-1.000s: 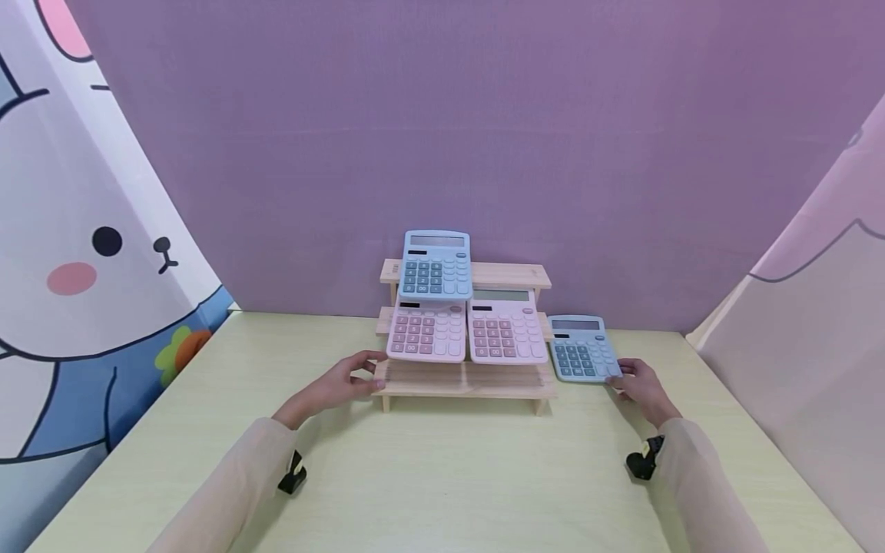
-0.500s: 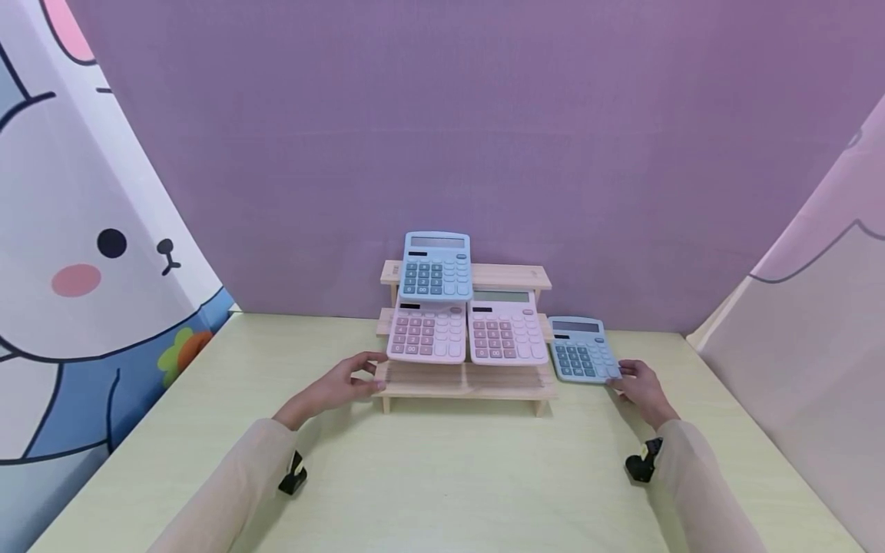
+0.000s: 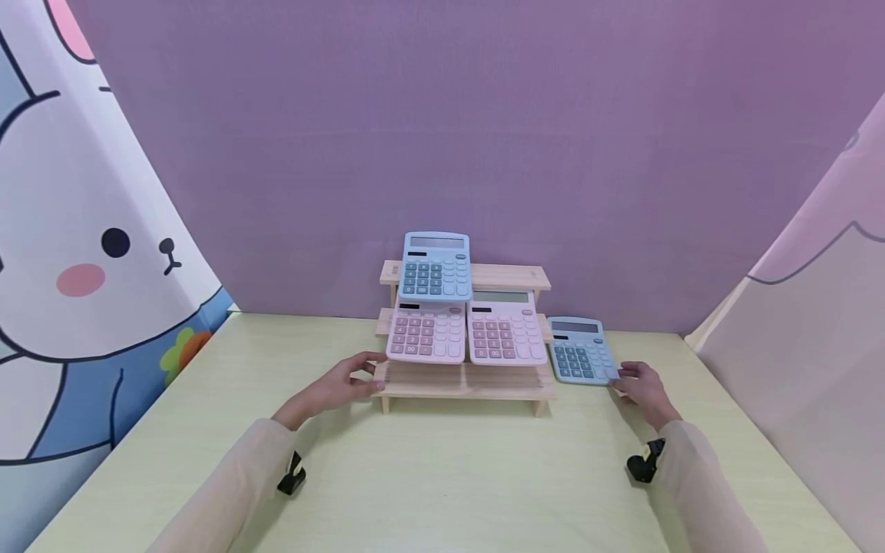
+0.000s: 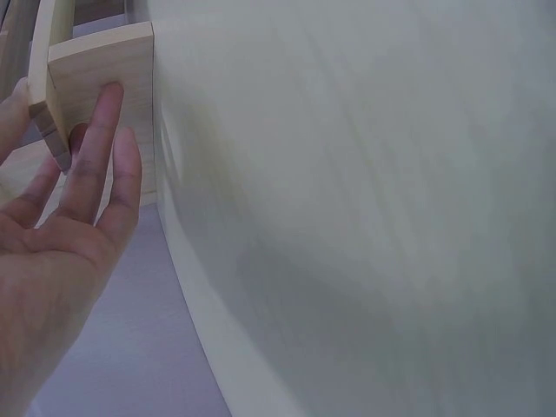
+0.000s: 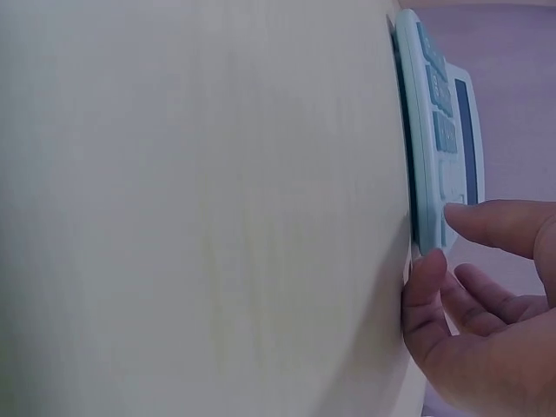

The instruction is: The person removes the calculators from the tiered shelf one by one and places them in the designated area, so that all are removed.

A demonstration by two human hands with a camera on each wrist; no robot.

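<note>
Blue calc [image 3: 585, 351] off the rack: confirm pos. and axis.

Flat on the table [image 3: 456, 476], just R of the wooden rack [image 3: 463, 379]; contact betw. the two, can't tell. Long axis runs fore-aft, display end far, far end angled slightly L.

Nearer hand?

R hand [image 3: 644, 390]. From its fingers, the calc lies fwd and L; they meet it at the near R corner only. L hand [image 3: 337, 385] is at the opp. end of the rack, so the rack sits betw. it and the calc.

Finger status?

R: pinching that corner, thumb on the key face, forefinger at the edge. Whether the fingertip goes under, I can't tell on my wrist feed. L: gripping the L end of the lowest tier.

Other units, for ref.?

Top blue calc [image 3: 435, 266], uppermost tier, L half. Below, side by side: left pink calc [image 3: 427, 334], right pink calc [image 3: 507, 330].

Caution?

Corner hold is off the long axis. In my judgement, any lift from there risks swing.
</note>
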